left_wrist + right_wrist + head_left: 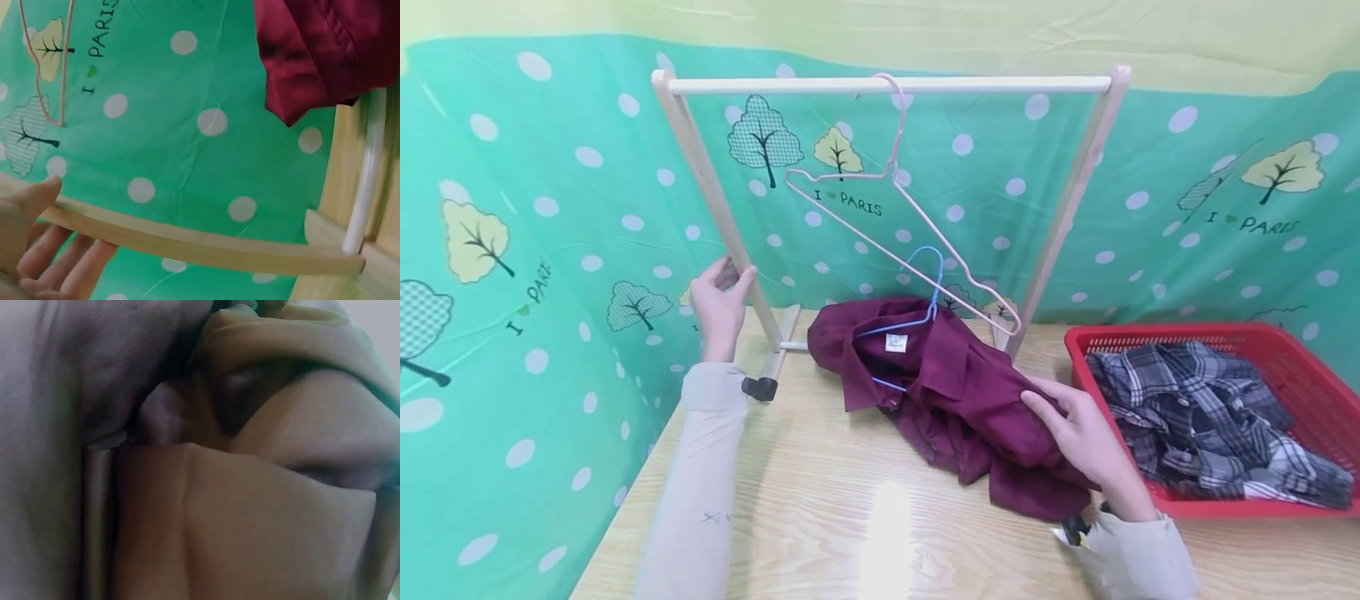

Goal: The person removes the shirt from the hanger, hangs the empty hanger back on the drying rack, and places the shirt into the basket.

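My left hand holds the left post of a wooden clothes rack; in the left wrist view the thumb lies on one side of the post and the fingers on the other. A maroon collared shirt is on a blue hanger, whose hook stands free below the top rail. My right hand grips the shirt at its right side. Dark, blurred cloth fills much of the right wrist view. From the rail hangs a bare pink hanger.
On the right of the wooden table stands a red plastic basket with plaid clothing in it. Behind the rack hangs a green dotted cloth printed with trees.
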Available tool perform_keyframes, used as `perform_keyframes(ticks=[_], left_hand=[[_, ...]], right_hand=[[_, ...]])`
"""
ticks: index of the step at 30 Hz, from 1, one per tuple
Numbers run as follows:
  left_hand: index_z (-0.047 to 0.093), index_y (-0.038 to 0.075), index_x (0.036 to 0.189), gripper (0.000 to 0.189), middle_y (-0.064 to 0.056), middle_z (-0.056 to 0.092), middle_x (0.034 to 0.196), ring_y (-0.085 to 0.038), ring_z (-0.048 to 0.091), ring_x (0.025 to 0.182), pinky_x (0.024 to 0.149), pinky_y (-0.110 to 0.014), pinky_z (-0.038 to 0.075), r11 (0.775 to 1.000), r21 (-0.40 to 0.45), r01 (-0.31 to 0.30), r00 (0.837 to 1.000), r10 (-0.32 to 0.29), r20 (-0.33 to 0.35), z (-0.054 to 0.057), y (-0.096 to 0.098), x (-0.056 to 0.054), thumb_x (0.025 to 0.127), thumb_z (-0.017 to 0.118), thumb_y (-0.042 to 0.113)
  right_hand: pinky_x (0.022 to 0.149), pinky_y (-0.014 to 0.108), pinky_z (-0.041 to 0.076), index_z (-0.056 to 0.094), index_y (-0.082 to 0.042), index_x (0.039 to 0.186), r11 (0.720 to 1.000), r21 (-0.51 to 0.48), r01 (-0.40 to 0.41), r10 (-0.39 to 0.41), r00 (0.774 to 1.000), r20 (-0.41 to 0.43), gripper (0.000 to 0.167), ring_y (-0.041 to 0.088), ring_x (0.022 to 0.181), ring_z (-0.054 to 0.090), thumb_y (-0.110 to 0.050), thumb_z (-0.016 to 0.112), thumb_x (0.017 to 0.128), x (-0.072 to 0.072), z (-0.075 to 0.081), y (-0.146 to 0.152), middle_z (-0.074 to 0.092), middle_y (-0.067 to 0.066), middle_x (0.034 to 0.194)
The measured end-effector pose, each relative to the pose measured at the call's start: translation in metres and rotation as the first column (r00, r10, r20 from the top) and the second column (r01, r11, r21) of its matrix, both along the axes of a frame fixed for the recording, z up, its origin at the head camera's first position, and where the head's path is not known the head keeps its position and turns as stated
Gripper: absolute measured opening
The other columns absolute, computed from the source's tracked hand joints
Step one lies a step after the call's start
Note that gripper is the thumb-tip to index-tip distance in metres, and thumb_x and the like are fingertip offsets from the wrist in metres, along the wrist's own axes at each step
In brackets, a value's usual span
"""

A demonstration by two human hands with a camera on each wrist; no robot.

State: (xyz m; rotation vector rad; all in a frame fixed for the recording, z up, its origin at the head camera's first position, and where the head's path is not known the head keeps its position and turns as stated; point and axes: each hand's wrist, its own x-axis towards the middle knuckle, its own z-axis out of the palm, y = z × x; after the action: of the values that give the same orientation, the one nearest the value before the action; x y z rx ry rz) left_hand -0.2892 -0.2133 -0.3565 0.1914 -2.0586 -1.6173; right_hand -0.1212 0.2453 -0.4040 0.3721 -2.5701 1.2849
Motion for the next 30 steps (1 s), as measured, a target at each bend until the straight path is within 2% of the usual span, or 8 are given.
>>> perform_keyframes(ticks=[4,9,13,16,19,23,27,30], left_hand=[[0.053,0.013,0.143,0.062,-0.013,0.062,0.135,-0.026,0.062,0.121,0.102,-0.031,0.052,0.999,0.023,0.028,0.999,-0.028,-0.021,-0.001,-0.004,0.012,0.087,0.077,0.029],[0.068,0.007,0.122,0.045,-0.006,0.069,0.12,-0.02,0.067,0.107,0.091,-0.025,0.054,0.999,0.021,0.044,0.987,-0.04,-0.154,-0.005,-0.01,0.027,0.084,0.08,0.028],[0.072,0.003,0.114,0.036,-0.001,0.074,0.107,-0.012,0.067,0.098,0.087,-0.019,0.053,0.986,-0.013,0.168,0.973,-0.168,-0.156,-0.012,-0.013,0.039,0.084,0.081,0.022],[0.069,0.003,0.119,0.038,-0.004,0.073,0.113,-0.012,0.067,0.104,0.091,-0.019,0.054,0.947,-0.087,0.309,0.946,-0.316,-0.076,-0.017,-0.014,0.047,0.086,0.079,0.018],[0.065,0.002,0.125,0.042,-0.012,0.068,0.124,-0.022,0.063,0.115,0.103,-0.031,0.05,0.888,-0.167,0.428,0.901,-0.433,0.006,-0.02,-0.01,0.054,0.087,0.077,0.014],[0.061,0.007,0.134,0.05,-0.012,0.06,0.138,-0.029,0.051,0.131,0.114,-0.049,0.037,0.816,-0.253,0.519,0.854,-0.508,0.113,-0.032,-0.006,0.058,0.088,0.077,0.018],[0.057,0.015,0.139,0.056,-0.004,0.055,0.145,-0.028,0.043,0.139,0.115,-0.056,0.032,0.75,-0.299,0.59,0.807,-0.563,0.177,-0.051,-0.002,0.058,0.088,0.077,0.024],[0.056,0.014,0.14,0.06,-0.004,0.051,0.147,-0.028,0.04,0.141,0.116,-0.057,0.03,0.713,-0.353,0.606,0.791,-0.586,0.176,-0.061,0.003,0.057,0.085,0.079,0.021]], right_hand=[[0.087,0.003,0.044,0.068,-0.007,0.127,1.0,-0.018,-0.007,0.007,1.0,0.005,0.03,-0.012,0.103,0.058,-0.014,0.064,0.097,0.0,0.0,0.0,0.071,0.013,0.12],[0.087,0.003,0.044,0.067,-0.008,0.127,1.0,-0.023,-0.01,0.01,1.0,0.007,0.031,-0.011,0.104,0.058,-0.014,0.064,0.097,0.0,0.001,0.0,0.07,0.012,0.121],[0.087,0.003,0.044,0.067,-0.009,0.128,1.0,-0.013,-0.008,0.008,1.0,0.018,0.032,-0.011,0.104,0.059,-0.016,0.064,0.097,0.001,0.001,-0.001,0.07,0.012,0.121],[0.087,0.003,0.044,0.067,-0.009,0.128,1.0,-0.007,-0.005,0.006,0.999,0.032,0.032,-0.01,0.105,0.059,-0.017,0.064,0.098,0.002,0.001,-0.001,0.07,0.012,0.122],[0.087,0.003,0.044,0.067,-0.009,0.128,1.0,-0.012,-0.005,0.005,0.999,0.038,0.032,-0.01,0.105,0.059,-0.018,0.064,0.098,0.002,-0.001,0.0,0.07,0.012,0.122],[0.088,0.003,0.044,0.067,-0.009,0.128,1.0,-0.01,-0.004,0.005,0.999,0.047,0.032,-0.011,0.107,0.058,-0.018,0.064,0.098,0.003,-0.002,0.0,0.07,0.012,0.122],[0.088,0.003,0.044,0.067,-0.008,0.129,1.0,-0.021,-0.011,0.013,0.998,0.063,0.033,-0.012,0.107,0.057,-0.018,0.064,0.098,0.004,0.0,-0.001,0.069,0.013,0.123],[0.087,0.004,0.045,0.067,-0.008,0.128,0.999,-0.035,-0.022,0.024,0.998,0.056,0.031,-0.012,0.106,0.058,-0.016,0.064,0.097,0.004,0.002,-0.002,0.07,0.012,0.121]])
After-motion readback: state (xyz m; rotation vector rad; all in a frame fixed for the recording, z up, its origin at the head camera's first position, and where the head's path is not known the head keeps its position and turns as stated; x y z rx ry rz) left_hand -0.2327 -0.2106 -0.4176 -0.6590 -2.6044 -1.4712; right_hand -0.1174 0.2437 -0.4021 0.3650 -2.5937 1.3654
